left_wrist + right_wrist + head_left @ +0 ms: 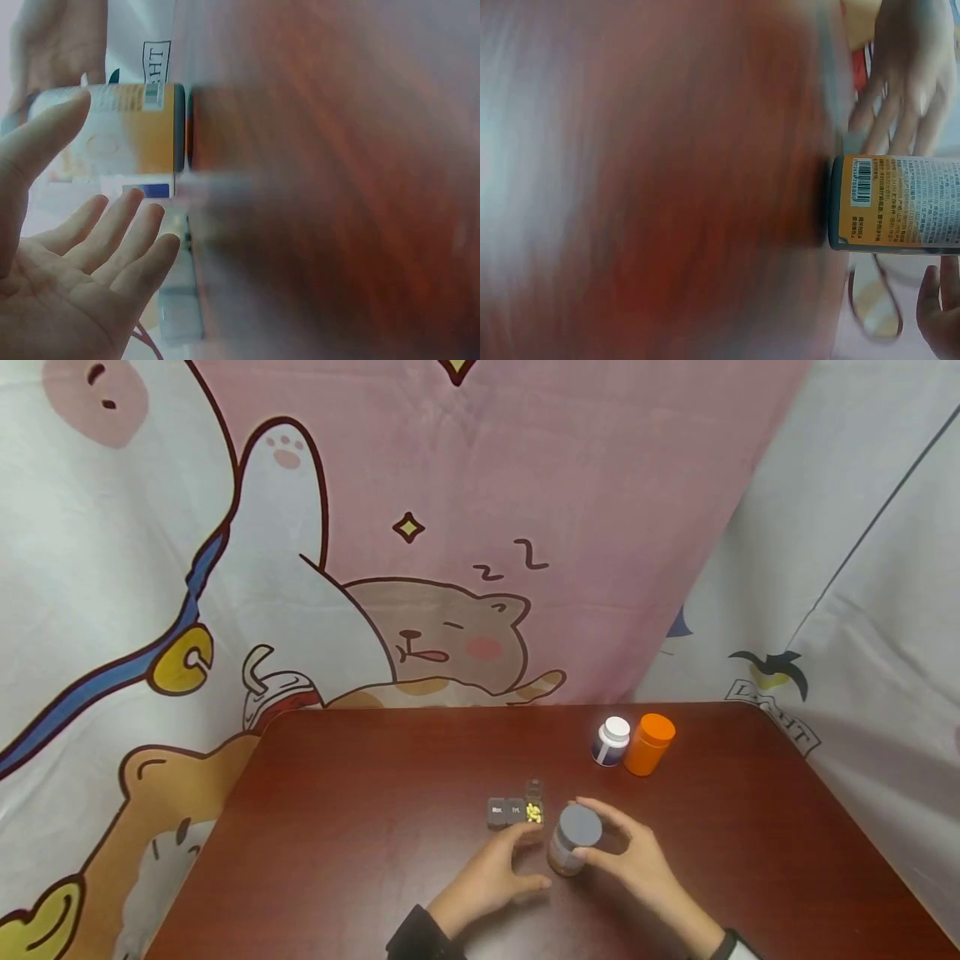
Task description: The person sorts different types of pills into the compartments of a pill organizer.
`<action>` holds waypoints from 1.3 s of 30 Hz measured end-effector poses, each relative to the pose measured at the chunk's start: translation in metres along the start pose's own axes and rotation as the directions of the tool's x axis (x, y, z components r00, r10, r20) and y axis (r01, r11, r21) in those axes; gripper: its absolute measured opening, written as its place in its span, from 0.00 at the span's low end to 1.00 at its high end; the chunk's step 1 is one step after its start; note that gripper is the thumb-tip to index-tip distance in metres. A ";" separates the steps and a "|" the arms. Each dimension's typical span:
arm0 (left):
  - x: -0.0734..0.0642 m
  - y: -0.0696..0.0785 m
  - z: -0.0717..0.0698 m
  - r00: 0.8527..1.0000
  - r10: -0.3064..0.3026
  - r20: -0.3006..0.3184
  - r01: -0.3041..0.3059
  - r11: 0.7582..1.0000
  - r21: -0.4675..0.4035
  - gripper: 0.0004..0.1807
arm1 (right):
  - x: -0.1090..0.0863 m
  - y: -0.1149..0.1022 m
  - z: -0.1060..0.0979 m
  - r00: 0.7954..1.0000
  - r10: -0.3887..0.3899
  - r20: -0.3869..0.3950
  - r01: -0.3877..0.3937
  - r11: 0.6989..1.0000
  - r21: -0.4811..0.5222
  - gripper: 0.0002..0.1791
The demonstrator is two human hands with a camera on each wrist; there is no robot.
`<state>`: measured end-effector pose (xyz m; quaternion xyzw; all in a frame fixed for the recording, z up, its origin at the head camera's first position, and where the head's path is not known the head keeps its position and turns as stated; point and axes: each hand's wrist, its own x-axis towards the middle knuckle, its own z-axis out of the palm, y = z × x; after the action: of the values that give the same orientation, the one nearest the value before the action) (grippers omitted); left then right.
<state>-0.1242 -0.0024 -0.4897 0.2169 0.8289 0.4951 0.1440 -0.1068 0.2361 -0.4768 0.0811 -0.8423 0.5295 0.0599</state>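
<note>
A bottle with a grey lid and an orange-and-white label is held by my right hand, thumb and fingers around its lid end. In the left wrist view its base is right at the tabletop. My left hand is beside the bottle on the left, fingers spread and palm bare in the left wrist view. Just beyond that hand lies a small grey pill organizer. Its right-hand compartment has the lid flipped up, and yellow pills sit inside.
Toward the back right of the dark red-brown table stand a white-capped bottle and an orange bottle, side by side. A printed cloth hangs behind the table's far edge.
</note>
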 end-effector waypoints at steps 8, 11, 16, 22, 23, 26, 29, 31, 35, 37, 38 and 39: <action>-0.002 -0.003 -0.009 1.000 0.015 -0.014 -0.016 0.998 -0.059 0.33 | 0.022 0.013 -0.073 0.935 0.258 -0.245 -0.296 0.945 -0.136 0.38; -0.004 -0.005 -0.012 1.000 0.007 -0.019 -0.009 0.996 -0.088 0.30 | 0.029 0.020 -0.098 0.908 0.313 -0.279 -0.366 0.916 -0.164 0.43; -0.006 -0.008 -0.013 0.999 0.002 -0.039 -0.008 0.990 -0.143 0.26 | 0.038 0.038 -0.120 0.861 0.370 -0.348 -0.440 0.886 -0.146 0.45; -0.008 -0.009 -0.014 0.999 -0.012 -0.036 0.006 0.989 -0.145 0.23 | 0.045 0.049 -0.126 0.803 0.424 -0.418 -0.501 0.861 -0.088 0.45; -0.009 -0.010 -0.014 0.999 -0.013 -0.035 0.008 0.990 -0.142 0.23 | 0.045 0.049 -0.126 0.800 0.426 -0.422 -0.502 0.861 -0.082 0.45; -0.010 -0.010 -0.015 0.999 -0.008 -0.039 0.003 0.990 -0.139 0.22 | 0.045 0.049 -0.124 0.804 0.418 -0.423 -0.491 0.867 -0.078 0.45; -0.009 -0.011 -0.017 0.999 0.002 -0.050 -0.009 0.991 -0.137 0.21 | 0.044 0.046 -0.122 0.819 0.395 -0.416 -0.469 0.878 -0.090 0.45; -0.008 -0.011 -0.019 0.998 0.014 -0.063 -0.022 0.991 -0.134 0.20 | 0.044 0.043 -0.119 0.833 0.361 -0.419 -0.433 0.897 -0.089 0.45; -0.005 -0.009 -0.025 0.995 0.013 -0.098 -0.021 0.996 -0.081 0.19 | 0.046 0.034 -0.111 0.829 0.275 -0.486 -0.356 0.931 -0.081 0.41; -0.003 -0.008 -0.029 0.993 -0.003 -0.120 0.002 1.000 -0.006 0.18 | 0.047 0.030 -0.104 0.823 0.175 -0.541 -0.279 0.953 -0.116 0.36; -0.002 -0.006 -0.031 0.992 -0.009 -0.129 0.014 0.999 0.037 0.18 | 0.049 0.029 -0.101 0.817 0.092 -0.569 -0.213 0.966 -0.149 0.33; -0.001 -0.006 -0.032 0.991 -0.016 -0.136 0.028 0.996 0.087 0.19 | 0.050 0.028 -0.098 0.811 -0.007 -0.585 -0.132 0.972 -0.195 0.30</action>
<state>-0.1390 -0.0298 -0.4794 0.1799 0.8603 0.4698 0.0833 -0.1598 0.3327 -0.4495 -0.1201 -0.8404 0.4308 0.3060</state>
